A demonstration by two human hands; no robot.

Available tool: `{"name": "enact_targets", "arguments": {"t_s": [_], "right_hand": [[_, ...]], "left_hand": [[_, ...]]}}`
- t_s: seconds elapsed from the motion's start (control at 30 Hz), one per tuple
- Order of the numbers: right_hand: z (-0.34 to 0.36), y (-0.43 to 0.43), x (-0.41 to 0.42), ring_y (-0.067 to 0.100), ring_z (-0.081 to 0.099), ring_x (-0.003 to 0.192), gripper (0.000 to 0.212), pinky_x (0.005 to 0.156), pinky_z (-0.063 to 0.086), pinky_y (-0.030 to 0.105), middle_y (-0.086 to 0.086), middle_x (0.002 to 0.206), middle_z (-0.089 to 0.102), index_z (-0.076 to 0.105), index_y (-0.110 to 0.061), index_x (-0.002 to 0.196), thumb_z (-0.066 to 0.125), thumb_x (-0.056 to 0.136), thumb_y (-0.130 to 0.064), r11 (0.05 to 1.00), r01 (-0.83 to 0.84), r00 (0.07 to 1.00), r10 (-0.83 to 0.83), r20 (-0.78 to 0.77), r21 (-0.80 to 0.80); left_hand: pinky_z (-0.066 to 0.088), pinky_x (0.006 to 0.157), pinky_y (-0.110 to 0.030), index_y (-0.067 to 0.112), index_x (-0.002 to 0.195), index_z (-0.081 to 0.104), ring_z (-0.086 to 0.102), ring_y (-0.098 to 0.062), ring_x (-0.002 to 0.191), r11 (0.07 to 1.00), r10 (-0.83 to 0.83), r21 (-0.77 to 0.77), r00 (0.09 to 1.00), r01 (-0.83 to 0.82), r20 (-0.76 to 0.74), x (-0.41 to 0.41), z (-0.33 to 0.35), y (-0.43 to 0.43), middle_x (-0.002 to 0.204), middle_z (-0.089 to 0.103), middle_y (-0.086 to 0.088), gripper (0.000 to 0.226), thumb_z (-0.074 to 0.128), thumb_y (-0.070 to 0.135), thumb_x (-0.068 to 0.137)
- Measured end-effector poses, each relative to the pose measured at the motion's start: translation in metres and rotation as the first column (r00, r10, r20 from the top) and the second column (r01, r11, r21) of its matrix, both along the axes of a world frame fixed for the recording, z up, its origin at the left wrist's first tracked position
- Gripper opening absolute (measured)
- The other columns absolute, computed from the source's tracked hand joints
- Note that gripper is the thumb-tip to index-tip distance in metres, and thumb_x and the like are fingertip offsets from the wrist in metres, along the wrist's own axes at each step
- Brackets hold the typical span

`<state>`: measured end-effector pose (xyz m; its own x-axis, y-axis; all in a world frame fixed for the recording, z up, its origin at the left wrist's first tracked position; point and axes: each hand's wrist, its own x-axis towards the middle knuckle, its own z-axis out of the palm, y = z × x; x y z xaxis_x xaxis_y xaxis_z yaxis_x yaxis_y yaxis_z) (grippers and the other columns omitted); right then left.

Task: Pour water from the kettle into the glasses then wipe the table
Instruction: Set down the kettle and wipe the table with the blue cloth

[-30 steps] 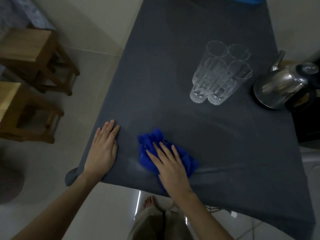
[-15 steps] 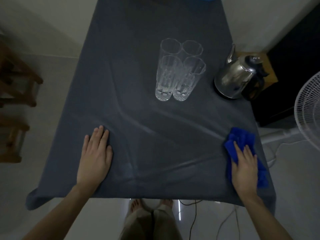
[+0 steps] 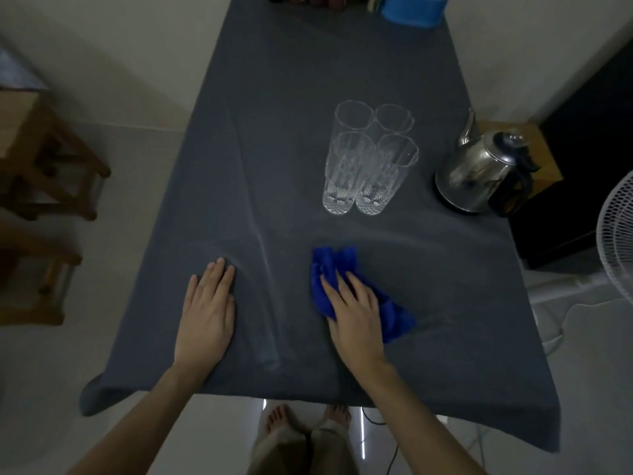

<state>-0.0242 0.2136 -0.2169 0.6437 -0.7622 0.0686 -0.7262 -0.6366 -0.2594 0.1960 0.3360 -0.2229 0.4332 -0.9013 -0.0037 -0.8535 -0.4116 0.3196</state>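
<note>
A table under a dark grey cloth [image 3: 308, 80] fills the middle of the view. Several tall cut-glass tumblers [image 3: 371, 159] stand together right of centre. A shiny steel kettle [image 3: 479, 173] with a black handle sits at the right edge. My right hand [image 3: 356, 317] presses flat on a crumpled blue cloth [image 3: 334, 262] near the front middle of the table. My left hand [image 3: 207, 313] lies flat on the tablecloth at the front left, fingers together, holding nothing.
Wooden stools [image 3: 44, 159] stand on the floor to the left. A white fan [image 3: 616, 234] and a dark cabinet [image 3: 589, 149] are to the right. A blue container [image 3: 412, 8] sits at the table's far end. My bare feet [image 3: 308, 418] show below the front edge.
My right hand has slid the blue cloth from the table's front right corner back toward the front middle. The left hand stayed flat on the cloth.
</note>
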Motion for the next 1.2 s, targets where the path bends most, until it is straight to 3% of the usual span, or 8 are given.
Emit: {"name": "enact_targets", "arguments": {"t_s": [0.13, 0.23, 0.37, 0.5, 0.7, 0.93, 1.03, 1.2], "right_hand": [[0.001, -0.026, -0.042, 0.026, 0.05, 0.123, 0.059, 0.095, 0.044, 0.042, 0.004, 0.135, 0.056, 0.049, -0.022, 0.136, 0.062, 0.078, -0.026, 0.996, -0.059, 0.984, 0.046, -0.175, -0.065], [0.002, -0.051, -0.088, 0.031, 0.045, 0.128, 0.059, 0.098, 0.036, 0.046, 0.01, 0.143, 0.047, 0.043, -0.025, 0.141, 0.039, 0.085, -0.043, 0.988, 0.111, 0.953, -0.137, -0.271, -0.108], [0.0, -0.071, -0.126, 0.035, 0.025, 0.141, 0.067, 0.112, 0.019, 0.055, 0.013, 0.154, 0.03, 0.033, -0.026, 0.147, 0.02, 0.09, -0.058, 0.889, 0.455, 0.865, -0.453, -0.216, -0.044], [-0.004, -0.072, -0.115, 0.04, 0.025, 0.139, 0.066, 0.113, 0.019, 0.057, 0.023, 0.15, 0.033, 0.032, -0.012, 0.147, 0.022, 0.091, -0.046, 0.877, 0.481, 0.868, -0.475, -0.144, 0.004], [-0.003, -0.035, -0.016, 0.037, 0.037, 0.133, 0.066, 0.109, 0.028, 0.049, 0.017, 0.14, 0.049, 0.045, -0.008, 0.139, 0.036, 0.075, -0.021, 0.996, 0.084, 0.991, -0.084, -0.105, -0.004], [-0.005, 0.009, 0.065, 0.029, 0.032, 0.139, 0.063, 0.115, 0.025, 0.046, 0.008, 0.148, 0.041, 0.039, -0.015, 0.143, 0.055, 0.082, -0.016, 0.952, -0.304, 0.95, 0.305, -0.065, 0.016], [-0.005, -0.005, 0.041, 0.027, 0.034, 0.138, 0.077, 0.116, 0.023, 0.043, 0.007, 0.147, 0.042, 0.039, -0.018, 0.144, 0.07, 0.073, -0.012, 0.924, -0.383, 0.919, 0.382, -0.099, 0.009], [0.002, -0.061, -0.046, 0.03, 0.037, 0.131, 0.074, 0.114, 0.015, 0.036, 0.017, 0.135, 0.054, 0.035, -0.017, 0.141, 0.049, 0.068, -0.016, 0.979, -0.205, 0.966, 0.205, -0.157, 0.018]], "left_hand": [[0.017, 0.117, -0.039, 0.008, 0.144, 0.037, 0.037, -0.028, 0.136, 0.996, -0.068, 0.067, 0.997, 0.065, 0.044, 0.029, 0.004, 0.011, 0.153, 0.034, -0.012, 0.059, 0.028, 0.041, 0.097], [0.013, 0.119, -0.043, 0.015, 0.147, 0.036, 0.031, -0.031, 0.14, 0.993, -0.072, 0.102, 0.994, 0.063, 0.086, 0.052, 0.001, 0.029, 0.154, 0.03, -0.013, 0.062, 0.024, 0.05, 0.096], [0.008, 0.119, -0.048, 0.022, 0.148, 0.033, 0.015, -0.028, 0.147, 0.997, -0.01, 0.072, 0.998, 0.005, 0.067, 0.053, -0.002, 0.033, 0.157, 0.025, -0.009, 0.062, 0.025, 0.053, 0.095], [0.009, 0.119, -0.049, 0.021, 0.148, 0.033, 0.013, -0.025, 0.147, 0.998, -0.01, 0.058, 0.999, 0.007, 0.05, 0.055, -0.003, 0.033, 0.157, 0.025, -0.008, 0.063, 0.027, 0.053, 0.095], [0.01, 0.119, -0.048, 0.021, 0.148, 0.034, 0.014, -0.024, 0.147, 0.998, -0.019, 0.053, 0.999, 0.016, 0.051, 0.058, -0.006, 0.034, 0.157, 0.025, -0.007, 0.062, 0.031, 0.051, 0.095], [0.004, 0.121, -0.044, 0.023, 0.149, 0.03, 0.008, -0.02, 0.148, 0.998, -0.018, 0.065, 0.999, 0.015, 0.05, 0.059, -0.007, 0.035, 0.159, 0.021, -0.005, 0.062, 0.03, 0.053, 0.095], [0.005, 0.121, -0.044, 0.023, 0.149, 0.032, 0.008, -0.019, 0.148, 0.999, -0.016, 0.051, 0.999, 0.014, 0.039, 0.058, -0.006, 0.034, 0.158, 0.022, -0.005, 0.062, 0.03, 0.053, 0.095], [0.004, 0.121, -0.044, 0.022, 0.148, 0.033, 0.009, -0.02, 0.148, 0.999, -0.012, 0.034, 0.999, 0.011, 0.03, 0.057, -0.005, 0.034, 0.158, 0.024, -0.006, 0.062, 0.029, 0.053, 0.094]]}}
